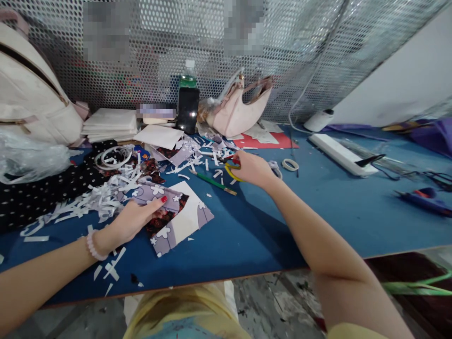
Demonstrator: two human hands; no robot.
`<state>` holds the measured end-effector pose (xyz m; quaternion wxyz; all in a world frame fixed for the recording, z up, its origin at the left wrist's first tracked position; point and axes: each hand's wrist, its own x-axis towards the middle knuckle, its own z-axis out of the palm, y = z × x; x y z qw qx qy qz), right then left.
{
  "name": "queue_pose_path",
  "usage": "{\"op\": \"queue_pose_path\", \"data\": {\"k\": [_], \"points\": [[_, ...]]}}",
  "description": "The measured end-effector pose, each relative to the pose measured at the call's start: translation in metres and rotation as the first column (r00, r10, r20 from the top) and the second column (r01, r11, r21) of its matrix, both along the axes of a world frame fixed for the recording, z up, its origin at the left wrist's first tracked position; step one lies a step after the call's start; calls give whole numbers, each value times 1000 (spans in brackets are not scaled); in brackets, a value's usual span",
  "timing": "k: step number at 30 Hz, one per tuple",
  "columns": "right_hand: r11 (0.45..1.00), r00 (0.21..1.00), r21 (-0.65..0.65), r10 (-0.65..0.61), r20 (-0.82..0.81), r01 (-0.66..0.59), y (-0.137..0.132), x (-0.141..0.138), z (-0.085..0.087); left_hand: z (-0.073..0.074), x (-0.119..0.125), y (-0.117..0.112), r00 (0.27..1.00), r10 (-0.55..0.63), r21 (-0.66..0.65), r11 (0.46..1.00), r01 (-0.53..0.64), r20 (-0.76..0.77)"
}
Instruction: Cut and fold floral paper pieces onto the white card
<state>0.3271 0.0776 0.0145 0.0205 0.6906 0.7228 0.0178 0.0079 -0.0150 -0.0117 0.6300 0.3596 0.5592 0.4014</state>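
Note:
My left hand [136, 219] pinches a lilac piece with white flowers [171, 240], its thumb on top. A dark red and black patterned strip [158, 226] and a white card face [190, 200] show on the same piece. To the right, my right hand [254, 168] is closed on the yellow handle of a pair of scissors [231, 173], and their blades are hard to make out among the scraps. Just left of that hand, a green pencil [213, 182] lies on the blue table [261, 230].
White paper cuttings [106, 195] are strewn left and centre. Behind them stand a phone [188, 110], a green bottle [189, 75] and a pink bag [243, 110]. A tape roll [290, 165], white power strip [342, 154] and blue-handled tool [427, 201] lie right.

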Motion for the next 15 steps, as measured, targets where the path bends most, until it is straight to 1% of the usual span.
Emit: {"op": "queue_pose_path", "data": {"k": [2,3,5,6,7,8,10,11,12,13,15], "points": [[997,991,67,48,-124,-40,-3,-4,3,0,0,0,1000,0,-46,999,1,29],[993,973,83,97,-210,-81,-6,-6,5,1,1,0,999,2,-76,997,1,41],[978,904,72,210,-371,-198,-13,-14,9,5,4,-1,999,18,-96,995,-14,40],[964,874,44,255,-414,-260,-18,-19,11,7,6,-1,999,21,-96,995,-17,40],[954,863,20,278,-421,-298,-22,-24,12,9,7,-1,999,21,-95,995,-17,34],[952,881,-8,279,-382,-306,-26,-29,12,11,8,-1,1000,19,-96,995,-16,23],[976,958,-23,208,-196,-217,-30,-36,11,12,8,-2,1000,13,-94,996,-13,-9],[985,982,-12,171,-85,-172,-30,-37,9,11,7,-2,1000,8,-91,996,-9,-20],[990,990,-3,142,5,-142,-29,-37,7,9,6,-2,1000,2,-86,996,-4,-25],[992,990,-8,127,59,-127,-26,-34,6,7,4,-2,1000,-7,-75,997,5,-24],[992,990,-52,120,80,-116,-20,-26,3,2,1,-2,999,-32,-54,998,31,-18]]}}
